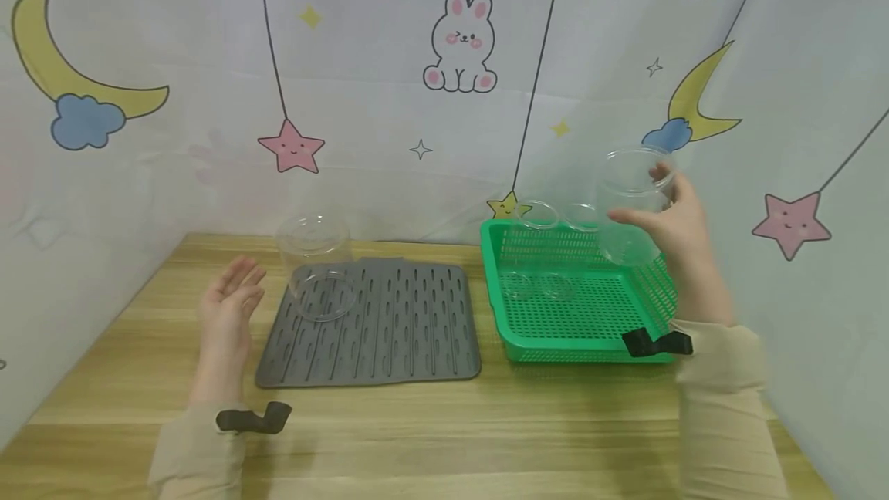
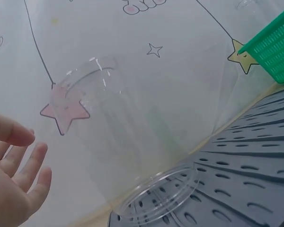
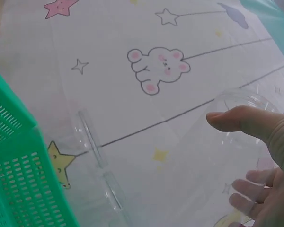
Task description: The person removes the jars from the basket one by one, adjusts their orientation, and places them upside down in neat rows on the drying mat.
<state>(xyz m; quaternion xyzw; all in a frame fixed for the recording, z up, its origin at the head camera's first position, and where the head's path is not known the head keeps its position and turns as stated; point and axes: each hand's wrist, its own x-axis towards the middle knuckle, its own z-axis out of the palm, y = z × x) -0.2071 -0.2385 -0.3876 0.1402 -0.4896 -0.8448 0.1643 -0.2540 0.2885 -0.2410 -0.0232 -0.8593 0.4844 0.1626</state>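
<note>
My right hand (image 1: 679, 224) grips a clear plastic cup (image 1: 627, 207) above the right side of a green basket (image 1: 586, 350), thumb on one side and fingers on the other. Over on the left, a second clear cup (image 1: 318, 257) stands on the back left of a grey slotted mat (image 1: 410, 365). Close beside that cup is my left hand (image 1: 229, 303), fingers loosely bent, apart from it and holding nothing. In the left wrist view, a thick double ring of the standing cup (image 2: 156, 196) meets the mat.
Two more clear cups, one with its rim (image 1: 538, 214) above the basket's back edge and the other (image 1: 582, 216) beside it, stand in the basket. Behind the wooden table (image 1: 430, 438) hangs a white printed cloth (image 1: 389, 83).
</note>
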